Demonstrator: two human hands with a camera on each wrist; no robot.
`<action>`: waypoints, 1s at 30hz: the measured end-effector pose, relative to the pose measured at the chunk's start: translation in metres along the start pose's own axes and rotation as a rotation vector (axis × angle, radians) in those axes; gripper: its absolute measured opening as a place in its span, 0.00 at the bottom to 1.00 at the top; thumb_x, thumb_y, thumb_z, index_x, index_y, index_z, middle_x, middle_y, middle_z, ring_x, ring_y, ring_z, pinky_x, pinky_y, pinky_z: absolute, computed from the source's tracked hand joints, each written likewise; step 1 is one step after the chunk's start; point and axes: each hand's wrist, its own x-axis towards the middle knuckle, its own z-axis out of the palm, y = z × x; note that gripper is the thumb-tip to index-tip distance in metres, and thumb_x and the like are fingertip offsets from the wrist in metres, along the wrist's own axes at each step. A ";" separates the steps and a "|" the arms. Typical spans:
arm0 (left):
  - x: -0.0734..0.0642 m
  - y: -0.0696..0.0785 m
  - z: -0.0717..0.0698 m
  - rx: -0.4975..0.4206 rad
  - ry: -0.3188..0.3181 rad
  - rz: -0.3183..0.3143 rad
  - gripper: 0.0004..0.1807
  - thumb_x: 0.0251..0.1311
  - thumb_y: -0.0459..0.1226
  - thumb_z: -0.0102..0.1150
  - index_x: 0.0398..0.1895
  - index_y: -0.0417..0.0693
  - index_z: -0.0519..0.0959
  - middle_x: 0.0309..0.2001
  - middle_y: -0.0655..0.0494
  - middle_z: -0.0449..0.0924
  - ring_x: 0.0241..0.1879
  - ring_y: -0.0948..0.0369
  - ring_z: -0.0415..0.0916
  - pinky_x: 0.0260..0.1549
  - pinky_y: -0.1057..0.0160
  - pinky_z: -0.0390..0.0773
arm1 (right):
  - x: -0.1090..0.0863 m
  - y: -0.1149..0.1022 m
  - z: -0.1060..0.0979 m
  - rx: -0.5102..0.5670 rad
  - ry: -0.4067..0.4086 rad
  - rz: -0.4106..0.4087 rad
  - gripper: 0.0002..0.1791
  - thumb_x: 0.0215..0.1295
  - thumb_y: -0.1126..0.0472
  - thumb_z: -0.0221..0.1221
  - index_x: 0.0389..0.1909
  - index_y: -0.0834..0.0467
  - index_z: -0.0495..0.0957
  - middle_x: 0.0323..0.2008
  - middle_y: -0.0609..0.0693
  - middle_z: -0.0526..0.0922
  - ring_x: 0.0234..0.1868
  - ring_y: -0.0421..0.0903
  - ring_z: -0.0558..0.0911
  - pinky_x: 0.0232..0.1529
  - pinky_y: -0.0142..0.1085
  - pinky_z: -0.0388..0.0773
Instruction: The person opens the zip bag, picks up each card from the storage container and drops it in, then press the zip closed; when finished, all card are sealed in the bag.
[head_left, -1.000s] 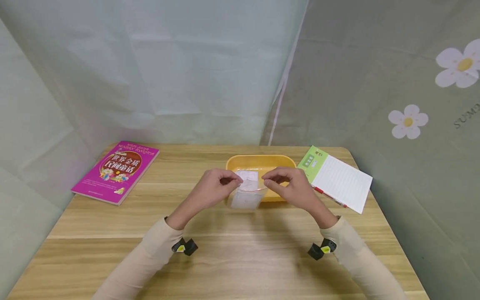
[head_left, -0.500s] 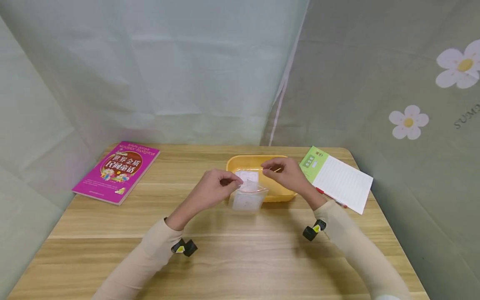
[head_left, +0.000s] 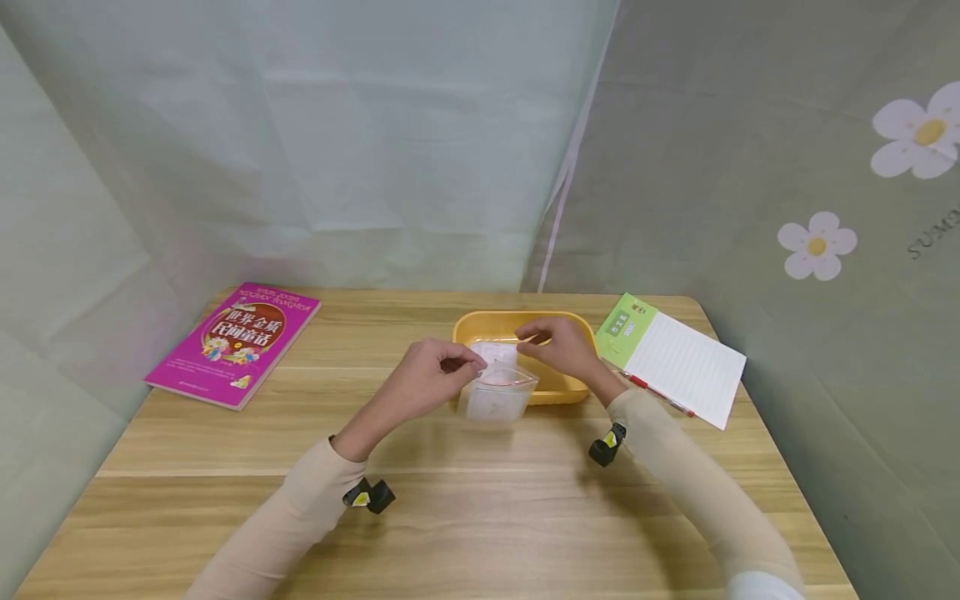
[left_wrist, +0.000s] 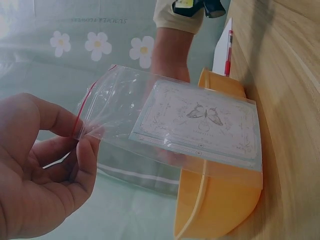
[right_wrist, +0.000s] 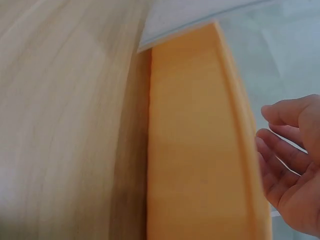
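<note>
My left hand (head_left: 431,371) pinches a clear zip bag (head_left: 498,402) at one top corner, between thumb and fingers. In the left wrist view a pale card (left_wrist: 200,122) printed with a butterfly lies inside the bag, below its red seal line. The bag hangs at the near side of the yellow plastic basket (head_left: 581,392), its mouth slightly parted. Over the basket is my right hand (head_left: 562,347); the right wrist view shows its fingers loosely bent, thumb apart from them, holding nothing. Behind the bag's mouth, a white printed card (head_left: 495,350) shows within the basket.
A purple book (head_left: 236,343) lies at the left of the wooden table (head_left: 480,517). Right of the basket is a lined notepad (head_left: 678,358) with a green top, and a red pen (head_left: 660,393) along its near edge. Fabric curtains (head_left: 375,167) rise behind the table.
My right hand has left the right side of the bag's mouth and shifted back over the basket, its forearm swinging inward. The left hand keeps its pinch on the bag in the same place.
</note>
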 end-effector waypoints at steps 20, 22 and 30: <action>0.000 0.000 0.001 -0.015 -0.008 0.013 0.09 0.68 0.36 0.62 0.42 0.42 0.89 0.39 0.56 0.88 0.36 0.63 0.83 0.37 0.62 0.83 | 0.020 0.022 0.019 -0.041 -0.062 0.099 0.16 0.63 0.64 0.69 0.50 0.66 0.86 0.48 0.60 0.88 0.48 0.54 0.88 0.50 0.44 0.83; 0.000 0.000 0.001 -0.014 -0.009 0.012 0.09 0.68 0.36 0.62 0.42 0.42 0.89 0.39 0.55 0.88 0.36 0.63 0.83 0.37 0.62 0.83 | 0.021 0.022 0.020 -0.038 -0.072 0.103 0.17 0.62 0.65 0.69 0.51 0.66 0.85 0.48 0.60 0.88 0.48 0.54 0.87 0.51 0.44 0.83; 0.001 0.000 0.001 0.001 -0.002 0.003 0.09 0.68 0.36 0.62 0.42 0.42 0.89 0.38 0.56 0.88 0.36 0.63 0.82 0.38 0.61 0.83 | 0.026 0.027 0.025 -0.108 -0.083 0.090 0.18 0.59 0.64 0.72 0.50 0.64 0.86 0.46 0.57 0.89 0.46 0.51 0.87 0.50 0.42 0.83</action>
